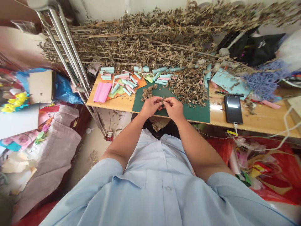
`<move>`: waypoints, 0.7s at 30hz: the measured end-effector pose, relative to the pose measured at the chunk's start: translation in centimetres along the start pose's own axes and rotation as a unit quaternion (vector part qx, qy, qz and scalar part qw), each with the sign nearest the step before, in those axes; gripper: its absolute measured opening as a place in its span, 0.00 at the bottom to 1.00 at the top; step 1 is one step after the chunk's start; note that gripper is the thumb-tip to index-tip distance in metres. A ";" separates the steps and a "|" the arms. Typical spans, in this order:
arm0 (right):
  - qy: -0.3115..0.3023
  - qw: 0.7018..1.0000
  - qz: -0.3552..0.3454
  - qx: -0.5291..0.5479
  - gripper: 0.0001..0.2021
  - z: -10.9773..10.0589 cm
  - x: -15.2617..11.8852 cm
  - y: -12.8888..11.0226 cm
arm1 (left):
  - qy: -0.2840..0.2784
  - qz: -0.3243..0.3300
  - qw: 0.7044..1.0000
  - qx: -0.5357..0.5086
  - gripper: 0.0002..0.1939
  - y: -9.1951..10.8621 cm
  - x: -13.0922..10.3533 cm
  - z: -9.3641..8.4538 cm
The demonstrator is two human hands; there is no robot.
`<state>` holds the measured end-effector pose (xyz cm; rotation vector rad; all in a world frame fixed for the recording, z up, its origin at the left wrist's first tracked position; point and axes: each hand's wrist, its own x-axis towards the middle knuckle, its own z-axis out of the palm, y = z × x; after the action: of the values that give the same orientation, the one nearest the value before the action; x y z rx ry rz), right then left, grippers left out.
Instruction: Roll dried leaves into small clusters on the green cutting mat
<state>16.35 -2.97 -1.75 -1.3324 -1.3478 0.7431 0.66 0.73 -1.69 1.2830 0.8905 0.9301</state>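
Note:
My left hand [150, 106] and my right hand [174, 107] meet over the near edge of a dark green cutting mat [199, 113]. Together their fingertips pinch a small brown dried leaf piece [163, 100]. Just beyond the left hand sits a small heap of rolled dried-leaf balls [148, 92]. A loose pile of dried leaves [190, 86] lies on the mat to the right of my hands.
Long dried leafy branches [152, 40] cover the back of the wooden table [258, 121]. Rolled pink and teal paper pieces [124, 82] lie at the left, a black phone [233, 109] at the right. Metal poles [68, 50] lean at the left. Clutter surrounds the table.

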 end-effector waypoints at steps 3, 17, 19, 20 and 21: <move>-0.001 1.000 0.019 0.008 0.08 0.0 0.1 0.0 | -0.006 0.000 1.000 0.006 0.15 -0.1 0.0 0.0; -0.010 1.000 0.001 -0.007 0.12 0.0 0.0 0.1 | -0.004 0.002 1.000 0.015 0.14 0.5 -0.2 -0.1; -0.012 1.000 -0.011 -0.020 0.13 0.0 -0.1 0.3 | 0.001 -0.008 1.000 0.008 0.13 0.7 -0.2 -0.1; -0.015 0.999 -0.017 -0.025 0.13 0.0 -0.1 0.3 | 0.002 -0.012 1.000 0.001 0.13 0.7 -0.2 -0.1; -0.017 0.999 -0.023 -0.029 0.13 0.0 -0.1 0.4 | 0.003 -0.015 1.000 -0.006 0.12 0.7 -0.2 -0.1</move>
<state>16.42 -3.01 -2.15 -1.3360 -1.4316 0.7028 0.42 0.67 -0.96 1.2539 0.9053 0.9155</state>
